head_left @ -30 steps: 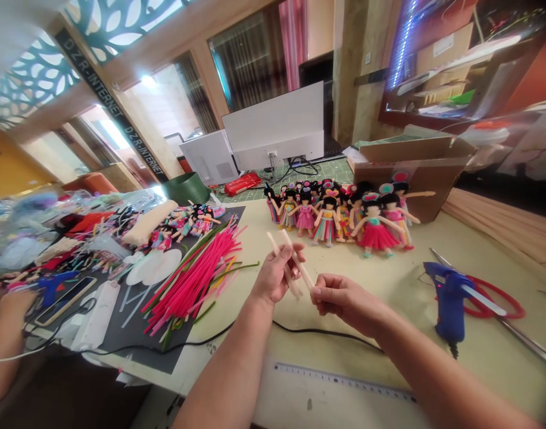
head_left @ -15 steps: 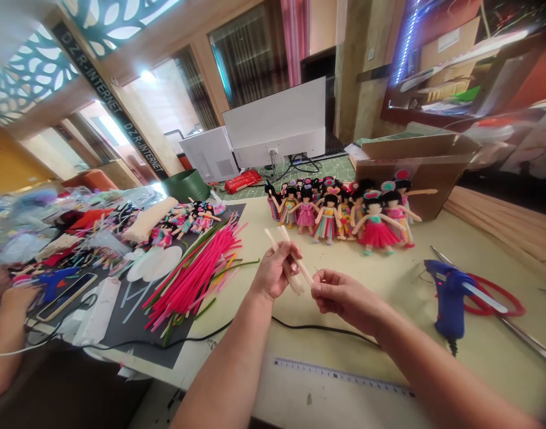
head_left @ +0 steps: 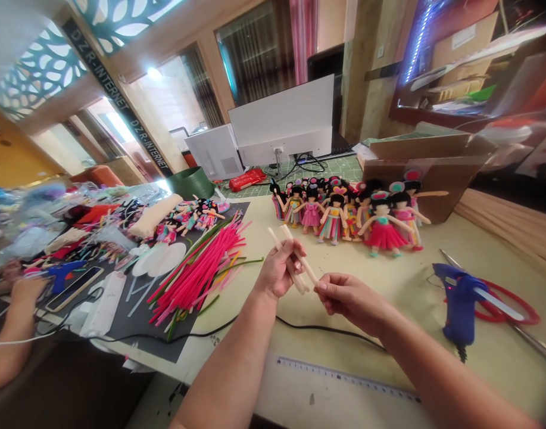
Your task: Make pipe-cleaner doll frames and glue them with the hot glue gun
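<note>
Cream strips [head_left: 309, 272] edged closer together, long axes slanting up-left.

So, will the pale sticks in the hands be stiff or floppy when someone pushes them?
The pale sticks are probably fairly stiff, since they project straight past the left hand without drooping. They are likely light for their size: the right hand just pinches one near its end. They are slim, so a hard push might bend them.

Left hand [head_left: 279, 269]: fingers curled, grip closed
Right hand [head_left: 348, 299]: pinching, just beside the left grip
Left forearm [head_left: 237, 357]: bare, slanting below its grip
Right forearm [head_left: 433, 363]: bare, outward below its grip
</note>
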`<state>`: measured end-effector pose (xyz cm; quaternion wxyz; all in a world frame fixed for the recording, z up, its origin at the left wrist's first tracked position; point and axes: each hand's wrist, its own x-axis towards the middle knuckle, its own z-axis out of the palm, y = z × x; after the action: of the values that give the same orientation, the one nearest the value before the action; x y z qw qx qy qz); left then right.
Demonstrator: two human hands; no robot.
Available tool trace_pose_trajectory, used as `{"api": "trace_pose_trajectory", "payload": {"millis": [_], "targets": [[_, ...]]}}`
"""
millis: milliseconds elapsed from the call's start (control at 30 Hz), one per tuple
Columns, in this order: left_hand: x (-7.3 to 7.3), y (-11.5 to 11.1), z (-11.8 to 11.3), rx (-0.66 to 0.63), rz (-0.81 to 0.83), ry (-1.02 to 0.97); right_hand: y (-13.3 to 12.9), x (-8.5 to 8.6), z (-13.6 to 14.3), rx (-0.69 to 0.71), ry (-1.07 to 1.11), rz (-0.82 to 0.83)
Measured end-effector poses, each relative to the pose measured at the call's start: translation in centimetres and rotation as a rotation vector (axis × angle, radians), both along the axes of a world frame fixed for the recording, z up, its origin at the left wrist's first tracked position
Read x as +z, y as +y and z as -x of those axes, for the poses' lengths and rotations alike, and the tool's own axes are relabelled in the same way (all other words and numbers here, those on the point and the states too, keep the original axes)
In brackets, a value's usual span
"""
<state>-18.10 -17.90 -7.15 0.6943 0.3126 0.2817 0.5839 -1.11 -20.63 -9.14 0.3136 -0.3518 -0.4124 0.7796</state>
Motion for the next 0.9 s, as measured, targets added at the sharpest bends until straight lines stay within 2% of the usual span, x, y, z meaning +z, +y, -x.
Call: {"api": "trace_pose_trajectory", "payload": {"millis": [600, 900], "targets": [[0.6, 0.0, 0.0, 0.051, 0.066, -0.071, 0.3, -1.2, 0.1, -0.033, -0.079, -0.151], [0.5, 0.0, 0.0, 0.061, 0.049, -0.091, 0.6, -1.1, 0.1, -0.042, -0.1, -0.209]]}}
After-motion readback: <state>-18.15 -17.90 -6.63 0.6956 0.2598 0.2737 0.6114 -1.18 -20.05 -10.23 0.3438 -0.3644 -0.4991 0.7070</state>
